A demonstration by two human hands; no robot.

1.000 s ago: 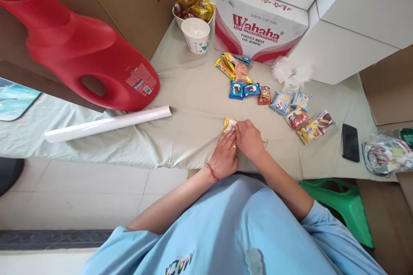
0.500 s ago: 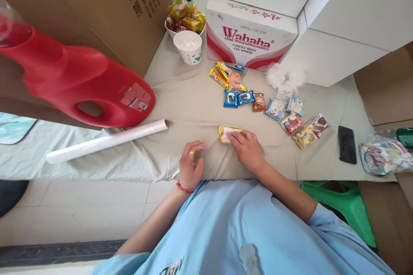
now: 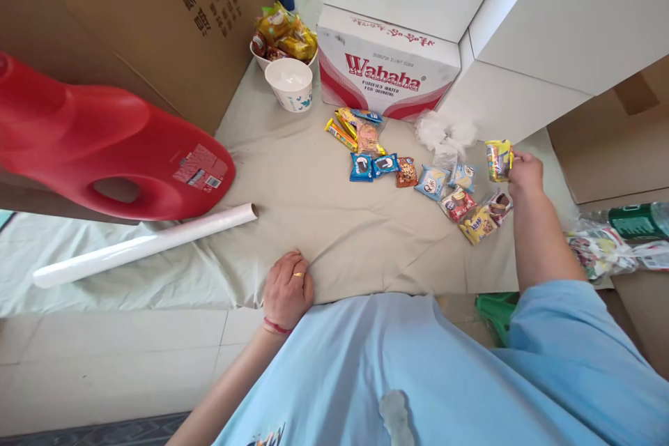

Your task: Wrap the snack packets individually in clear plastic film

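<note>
Out at the right, my right hand [image 3: 526, 174] pinches a small yellow snack packet [image 3: 498, 162] by its edge. The packet is above the right-hand group of snacks, where a yellow biscuit packet [image 3: 477, 224], a red packet [image 3: 456, 204] and a dark-red packet [image 3: 500, 205] lie together. Two pale blue packets [image 3: 433, 182] are just behind those. My left hand [image 3: 287, 287] rests at the front edge of the cloth-covered table [image 3: 313, 188], its fingers curled in and nothing visible in them.
Blue packets [image 3: 360, 167], a brown packet [image 3: 406, 172] and yellow-wrapped sticks [image 3: 341, 134] lie mid-table. Behind are a paper cup [image 3: 290, 87], a snack-filled bowl [image 3: 257, 56] and a Wahaba-style white carton [image 3: 387, 77]. A red jug [image 3: 157, 139] and white roll [image 3: 146, 245] are left.
My right hand has lifted the yellow packet from the table in front of me and carried it far right. My left hand has moved slightly left and down, and its fingers have closed.
</note>
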